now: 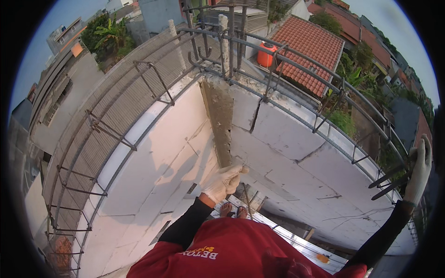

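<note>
- As I judge it, fitting or tying reinforcement is the step in hand, and the rebar cage (342, 88) runs along the wall top from upper centre to the right edge.
- At the right edge, my right hand (419, 171), in a pale glove, stands beside the dark bar ends (394, 186), fingers stretched upward, not wrapped round anything; whether the palm touches steel I cannot tell.
- Near centre, my left hand (225, 181), also gloved, has its fingers curled in; I cannot tell if they pinch anything small.
- I judge that the next move calls for a firm right grip on those bars, with the left brought across.
- Below the cage lies the right block wall (296, 139), meeting the concrete column (217, 106) at upper centre.
- Beyond, at upper right, I see an orange tank (265, 54) and a tiled roof (306, 51).
</note>
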### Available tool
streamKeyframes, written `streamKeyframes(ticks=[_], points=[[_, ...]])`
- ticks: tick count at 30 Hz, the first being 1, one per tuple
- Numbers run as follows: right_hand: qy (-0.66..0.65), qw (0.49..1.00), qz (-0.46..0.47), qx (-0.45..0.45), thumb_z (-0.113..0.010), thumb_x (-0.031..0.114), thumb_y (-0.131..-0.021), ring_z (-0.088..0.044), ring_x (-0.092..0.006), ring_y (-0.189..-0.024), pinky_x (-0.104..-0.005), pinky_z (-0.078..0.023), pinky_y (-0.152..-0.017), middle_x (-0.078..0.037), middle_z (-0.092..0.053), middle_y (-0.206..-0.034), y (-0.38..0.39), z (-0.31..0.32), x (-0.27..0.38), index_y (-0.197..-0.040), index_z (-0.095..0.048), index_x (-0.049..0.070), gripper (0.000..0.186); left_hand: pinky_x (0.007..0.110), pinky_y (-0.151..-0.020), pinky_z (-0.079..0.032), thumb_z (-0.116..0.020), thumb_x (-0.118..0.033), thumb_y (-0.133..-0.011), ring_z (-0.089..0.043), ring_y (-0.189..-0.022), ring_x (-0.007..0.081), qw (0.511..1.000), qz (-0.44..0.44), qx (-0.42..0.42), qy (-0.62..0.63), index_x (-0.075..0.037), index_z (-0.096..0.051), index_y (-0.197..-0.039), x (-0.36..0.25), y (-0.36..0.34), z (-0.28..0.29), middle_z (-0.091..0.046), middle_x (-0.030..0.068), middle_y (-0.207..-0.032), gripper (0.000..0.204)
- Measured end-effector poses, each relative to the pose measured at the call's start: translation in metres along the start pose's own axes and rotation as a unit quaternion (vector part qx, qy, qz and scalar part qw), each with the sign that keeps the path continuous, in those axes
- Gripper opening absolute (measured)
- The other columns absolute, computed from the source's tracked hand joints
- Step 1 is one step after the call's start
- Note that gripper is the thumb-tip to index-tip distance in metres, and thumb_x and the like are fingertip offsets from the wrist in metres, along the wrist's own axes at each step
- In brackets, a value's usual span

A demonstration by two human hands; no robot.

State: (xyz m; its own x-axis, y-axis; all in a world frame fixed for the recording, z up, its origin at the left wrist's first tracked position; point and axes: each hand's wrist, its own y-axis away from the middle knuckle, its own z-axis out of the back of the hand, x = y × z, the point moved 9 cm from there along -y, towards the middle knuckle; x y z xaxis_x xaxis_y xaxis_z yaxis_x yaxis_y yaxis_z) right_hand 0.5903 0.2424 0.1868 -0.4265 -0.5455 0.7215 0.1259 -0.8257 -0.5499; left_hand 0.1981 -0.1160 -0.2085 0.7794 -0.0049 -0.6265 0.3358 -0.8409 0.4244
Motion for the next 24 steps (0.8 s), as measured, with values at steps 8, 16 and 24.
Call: streamKeyframes(ticks=[8, 16, 24], points=[[0.230, 0.971, 0.046, 0.044, -0.064, 0.037, -0.108, -0.060, -0.0084, -0.085, -0.0236, -0.045, -0.078, 0.000, -0.067, -0.093, 0.012, -0.023, 0.013, -0.124, -0.075, 0.003, 0.039, 0.023, -0.045, -0.023, -0.061, -0.031, -0.111, -0.032, -0.049, 0.0022, 0.998, -0.049, -0.021, -0.040, -0.004, -0.072, -0.125, -0.015, 0.005, -0.010, -0.041, -0.0105, -0.065, 0.033], [0.100, 0.947, 0.113, -0.285, -0.059, 0.040, -0.108, -0.070, -0.0180, -0.108, -0.0258, -0.051, -0.095, -0.014, -0.074, -0.121, 0.143, 0.047, 0.074, -0.132, -0.069, -0.005, 0.052, 0.022, -0.047, -0.025, -0.059, -0.029, -0.112, -0.035, -0.051, 0.0016, 0.993, -0.110, 0.027, -0.029, -0.003, -0.068, -0.122, -0.053, 0.019, -0.055, -0.041, -0.0099, -0.067, 0.030], [-0.128, 0.886, -0.058, 0.441, -0.064, 0.065, -0.099, -0.075, -0.0302, -0.105, -0.0416, -0.060, -0.089, -0.018, -0.070, -0.125, 0.324, -0.277, 0.026, -0.150, -0.055, 0.004, 0.080, 0.022, -0.054, -0.035, -0.054, -0.029, -0.113, -0.043, -0.060, 0.0054, 0.981, -0.123, 0.109, -0.106, -0.004, -0.063, -0.120, -0.031, 0.021, -0.092, -0.049, -0.0038, -0.075, 0.028]])
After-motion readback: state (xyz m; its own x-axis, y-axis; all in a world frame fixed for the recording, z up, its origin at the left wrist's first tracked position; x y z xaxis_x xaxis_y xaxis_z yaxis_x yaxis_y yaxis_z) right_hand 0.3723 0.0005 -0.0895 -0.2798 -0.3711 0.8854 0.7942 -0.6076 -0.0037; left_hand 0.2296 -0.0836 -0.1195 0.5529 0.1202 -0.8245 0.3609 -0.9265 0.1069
